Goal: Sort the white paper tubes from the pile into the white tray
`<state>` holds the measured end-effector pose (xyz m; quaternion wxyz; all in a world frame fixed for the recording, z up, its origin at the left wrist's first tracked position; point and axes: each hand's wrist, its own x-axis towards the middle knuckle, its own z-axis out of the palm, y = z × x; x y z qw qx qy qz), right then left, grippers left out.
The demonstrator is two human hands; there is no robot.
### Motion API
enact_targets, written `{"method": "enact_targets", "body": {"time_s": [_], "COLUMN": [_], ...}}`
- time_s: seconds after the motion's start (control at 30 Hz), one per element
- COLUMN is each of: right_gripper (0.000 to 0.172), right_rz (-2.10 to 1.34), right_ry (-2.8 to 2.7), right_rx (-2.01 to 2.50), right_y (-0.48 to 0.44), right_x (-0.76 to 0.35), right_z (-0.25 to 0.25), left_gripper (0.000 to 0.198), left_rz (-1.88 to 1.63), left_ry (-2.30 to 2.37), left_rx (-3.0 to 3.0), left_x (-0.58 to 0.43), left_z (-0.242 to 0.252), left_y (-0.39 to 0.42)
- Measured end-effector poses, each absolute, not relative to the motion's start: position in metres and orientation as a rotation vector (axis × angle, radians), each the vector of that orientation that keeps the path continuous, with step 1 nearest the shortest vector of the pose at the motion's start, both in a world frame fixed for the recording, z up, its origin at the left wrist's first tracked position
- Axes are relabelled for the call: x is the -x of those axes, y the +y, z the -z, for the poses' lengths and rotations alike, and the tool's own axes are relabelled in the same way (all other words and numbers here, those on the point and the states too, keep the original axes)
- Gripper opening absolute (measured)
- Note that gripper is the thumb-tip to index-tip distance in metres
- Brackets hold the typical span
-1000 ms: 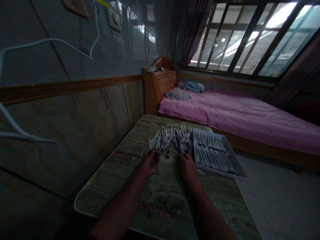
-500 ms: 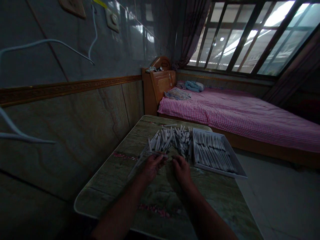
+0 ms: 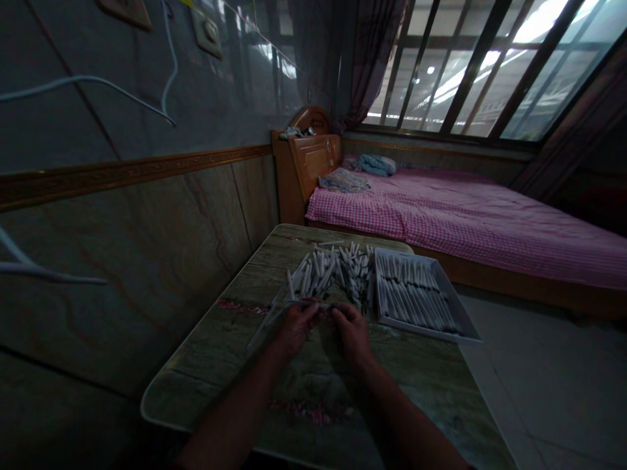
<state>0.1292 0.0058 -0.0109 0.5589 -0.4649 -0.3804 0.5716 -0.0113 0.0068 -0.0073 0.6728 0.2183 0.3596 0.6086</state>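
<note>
My left hand [image 3: 298, 326] pinches a slim white pen [image 3: 296, 301] that lies roughly level, its far end pointing left. At the pen's right end, the fingertips of my right hand [image 3: 353, 331] close on a small dark piece that looks like a cap; the fingers partly hide it. Both hands are close together above the table [image 3: 210, 372]. Just beyond them lies a loose heap of white pen barrels [image 3: 313, 273], and beside it a heap with darker parts [image 3: 355, 269]. A shallow white tray [image 3: 469, 334] to the right holds pens in two rows.
A clear plastic bag or sheet [image 3: 262, 329] appears to lie left of the heap. The tiled wall [image 3: 196, 261] runs along the table's left side. Beyond the far edge stands a bed [image 3: 441, 222] with a wooden headboard [image 3: 316, 160]. White cables [image 3: 98, 78] hang at the left.
My right hand has moved slightly left, bringing the small dark piece up to the end of the pen in my left hand. The camera view has shifted a little.
</note>
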Motion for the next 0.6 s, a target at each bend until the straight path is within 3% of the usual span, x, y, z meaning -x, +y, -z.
{"method": "enact_targets", "body": {"time_s": [0.6], "right_gripper": [0.02], "right_rz": [-0.983], "right_ry": [-1.19], "right_rx": [1.156], "right_y": [0.006], "right_x": [-0.131], "right_z": [0.013], "left_gripper": [0.05], "left_rz": [-1.404], "left_ry": [0.944], "left_rx": [-0.529], "left_x": [0.004], "left_z": [-0.005], "left_y": [0.001]}}
